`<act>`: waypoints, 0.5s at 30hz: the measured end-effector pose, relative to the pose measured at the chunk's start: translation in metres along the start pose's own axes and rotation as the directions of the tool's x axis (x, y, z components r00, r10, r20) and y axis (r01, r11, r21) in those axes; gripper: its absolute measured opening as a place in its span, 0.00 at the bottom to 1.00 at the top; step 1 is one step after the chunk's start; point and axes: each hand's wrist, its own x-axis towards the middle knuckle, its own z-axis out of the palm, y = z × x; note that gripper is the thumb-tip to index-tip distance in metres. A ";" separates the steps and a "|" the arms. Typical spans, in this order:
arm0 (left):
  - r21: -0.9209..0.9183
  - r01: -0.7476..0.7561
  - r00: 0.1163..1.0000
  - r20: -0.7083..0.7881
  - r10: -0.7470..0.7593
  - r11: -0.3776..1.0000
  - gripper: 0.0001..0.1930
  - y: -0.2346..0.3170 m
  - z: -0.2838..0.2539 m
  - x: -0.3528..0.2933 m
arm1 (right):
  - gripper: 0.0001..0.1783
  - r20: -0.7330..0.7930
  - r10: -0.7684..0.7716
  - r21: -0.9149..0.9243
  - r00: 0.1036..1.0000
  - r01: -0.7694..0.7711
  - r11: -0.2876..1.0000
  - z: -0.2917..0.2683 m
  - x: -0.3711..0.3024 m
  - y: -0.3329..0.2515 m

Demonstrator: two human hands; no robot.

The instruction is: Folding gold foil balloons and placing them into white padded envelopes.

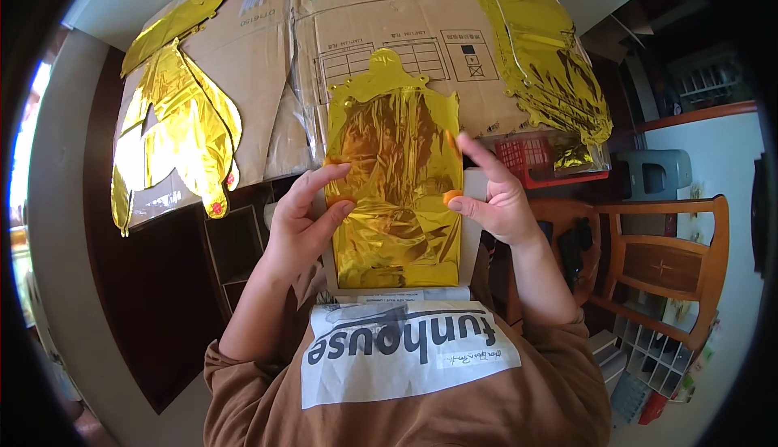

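Head view, looking down on a person in a brown sweatshirt [519,398] with a white printed panel across the chest. At the centre of the view, a flat gold foil balloon [395,183] is held up between both hands, its knobbed top pointing to 12 o'clock and its lower edge resting near the white box [409,291] beneath it.

The left hand [304,220] sits at the balloon's 9 o'clock edge. Its fingers are loosely curled, index and thumb extended and pinching the foil margin; the hand is partly open, closed only on that thin edge. The right hand [498,200] sits at the 3 o'clock edge. Its fingers are stretched upward along the side of the foil, thumb pressing the margin from the front, so the grip is a light flat pinch rather than a fist. Small orange patches show on the foil just beside each thumb.

Behind the balloon, flattened cardboard [340,50] covers the work surface. At 10 o'clock lies a crumpled gold foil shape [174,123], well apart from the hands; at 1 o'clock lies a second gold foil piece [539,50]. A red basket [535,159] sits just beyond the right hand. At 4 o'clock stands a wooden chair [664,260].
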 end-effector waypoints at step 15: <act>-0.483 0.494 0.854 0.110 -0.509 0.723 0.18 0.031 -0.009 0.008 | 0.17 0.090 0.326 0.179 0.941 -0.338 0.924 -0.007 0.002 -0.032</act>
